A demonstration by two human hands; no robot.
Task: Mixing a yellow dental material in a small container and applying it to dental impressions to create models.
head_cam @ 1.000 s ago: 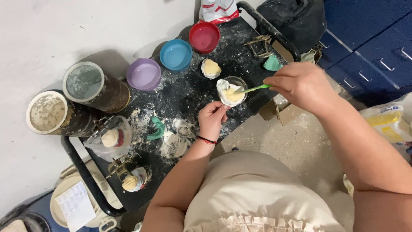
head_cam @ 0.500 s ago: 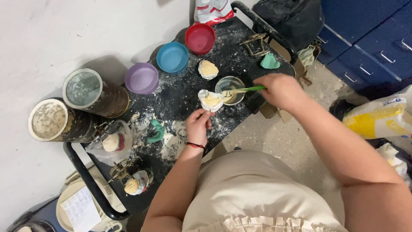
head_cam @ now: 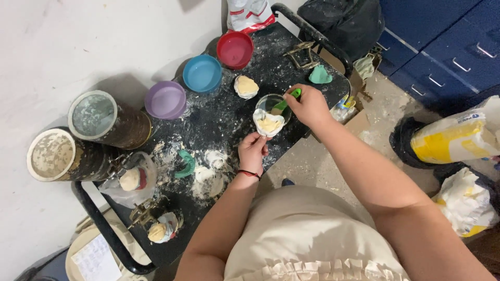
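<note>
Mould: a white mould [head_cam: 269,123] filled with pale yellow paste is sitting near the front edge of the black cart top [head_cam: 229,112], touching the clear mixing bowl [head_cam: 273,104] just behind it.
Left hand: the left hand [head_cam: 253,151] is gripping the mould's lower edge, fingers pinched narrowly on it; a red band is circling the wrist.
Right hand: the right hand [head_cam: 310,105] is closing its fingers around a green spatula [head_cam: 285,103], whose blade is dipping into the clear mixing bowl.
Nearest neighbour: a second filled mould [head_cam: 246,86] is lying just behind the bowl, apart from both hands.
Bowls: a purple bowl [head_cam: 165,100], a blue bowl [head_cam: 202,73] and a red bowl [head_cam: 235,49] are lining up along the cart's far edge.
Cart clutter: a green tray [head_cam: 185,164] is lying among white powder spills; a green piece [head_cam: 320,75] and a metal frame [head_cam: 301,54] are resting toward the right corner.
Left side: two round canisters [head_cam: 94,117] with dusty lids are standing beside the cart, and a plastic bag [head_cam: 133,179] is holding a pale cast.
Floor right: yellow-and-white sacks [head_cam: 458,138] are leaning near blue drawers [head_cam: 448,47].
</note>
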